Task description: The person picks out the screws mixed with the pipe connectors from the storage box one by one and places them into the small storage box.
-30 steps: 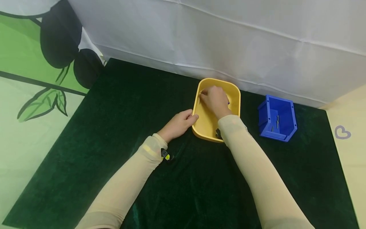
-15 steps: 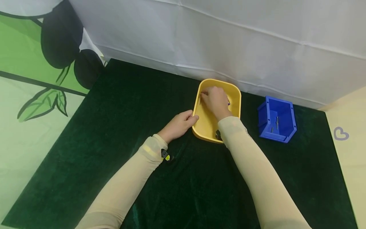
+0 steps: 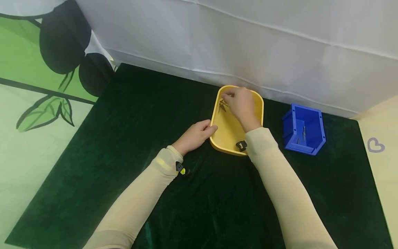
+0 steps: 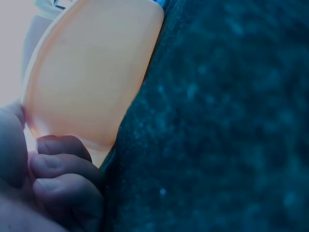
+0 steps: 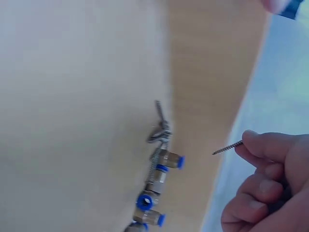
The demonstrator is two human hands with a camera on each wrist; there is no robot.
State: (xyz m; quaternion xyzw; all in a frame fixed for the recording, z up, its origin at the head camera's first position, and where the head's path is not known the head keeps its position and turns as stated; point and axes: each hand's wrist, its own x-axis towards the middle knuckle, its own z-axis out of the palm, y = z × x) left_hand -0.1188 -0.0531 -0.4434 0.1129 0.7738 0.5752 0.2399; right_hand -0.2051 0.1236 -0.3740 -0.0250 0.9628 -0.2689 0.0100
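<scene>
Between thumb and index finger, my right hand (image 3: 242, 103) pinches a screw (image 5: 228, 147), its pointed threaded end sticking out in the right wrist view. That hand is over the far part of a yellow tray (image 3: 228, 133). Several more screws (image 3: 222, 104) lie in the tray's far left corner. In the right wrist view, brass fittings with blue ends (image 5: 157, 186) lie in a row beside loose screws (image 5: 159, 128). My left hand (image 3: 195, 136) grips the tray's left rim, thumb over the edge and fingers curled against the outer wall in the left wrist view.
A blue bin (image 3: 304, 129) stands right of the tray, with a few thin metal pieces (image 3: 304, 133) inside. The dark green cloth (image 3: 149, 114) covers the table. White fabric (image 3: 199, 41) hangs behind it, close to the tray's far side.
My right hand has moved up and slightly right from the tray's far left corner, uncovering the screws there. The left hand keeps its grip on the rim.
</scene>
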